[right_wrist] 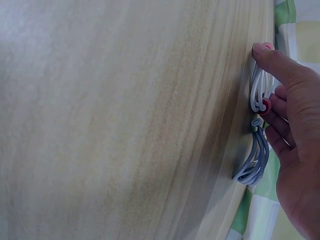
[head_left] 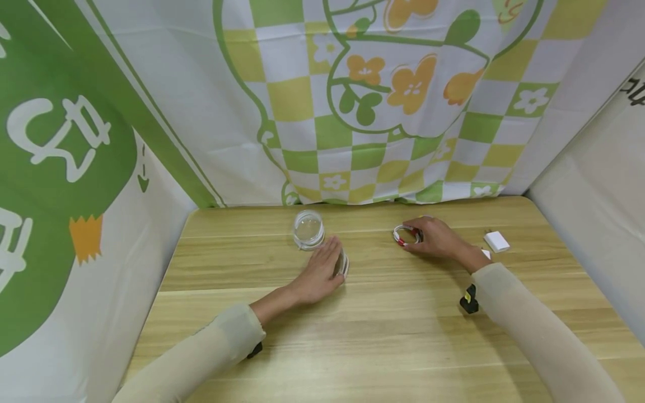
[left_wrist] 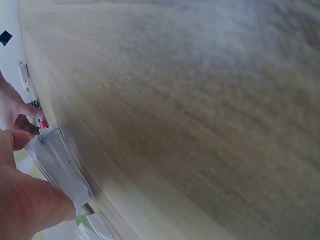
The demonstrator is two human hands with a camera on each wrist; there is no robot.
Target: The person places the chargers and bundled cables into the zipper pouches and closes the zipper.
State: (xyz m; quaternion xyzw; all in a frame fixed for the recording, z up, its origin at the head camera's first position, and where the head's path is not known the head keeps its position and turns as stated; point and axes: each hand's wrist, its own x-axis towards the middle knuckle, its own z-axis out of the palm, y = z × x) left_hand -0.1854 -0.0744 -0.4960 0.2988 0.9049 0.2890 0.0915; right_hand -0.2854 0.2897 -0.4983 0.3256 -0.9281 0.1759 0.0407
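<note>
- On the near stretch of the pale wood-grain bench, the left hand grips a round, clear plastic case between thumb and fingers. Squeezing from opposite edges could buckle its apparently soft wall, or let the smooth surface slip and tip.
- Beside the right wrist, a small white adapter is half hidden by the arm; a sideways sweep of the sleeve could push it away.
- A little farther right, a white block-shaped plug adapter lies with its prongs showing; the same sweep could catch those.
- The right hand pinches a coiled white cable with red fastenings, at the bench or just over it. A pinch on only part of the coil could let loops spring loose if a fastening slips.
- Just beside it is a coiled grey-blue cable; whether the fingers touch it, I cannot tell. Loops this close could snag and drag along.
- Farther back, a second round, clear case stands near the left fingertips; a forward nudge could send it toward the patterned fabric curtain.
</note>
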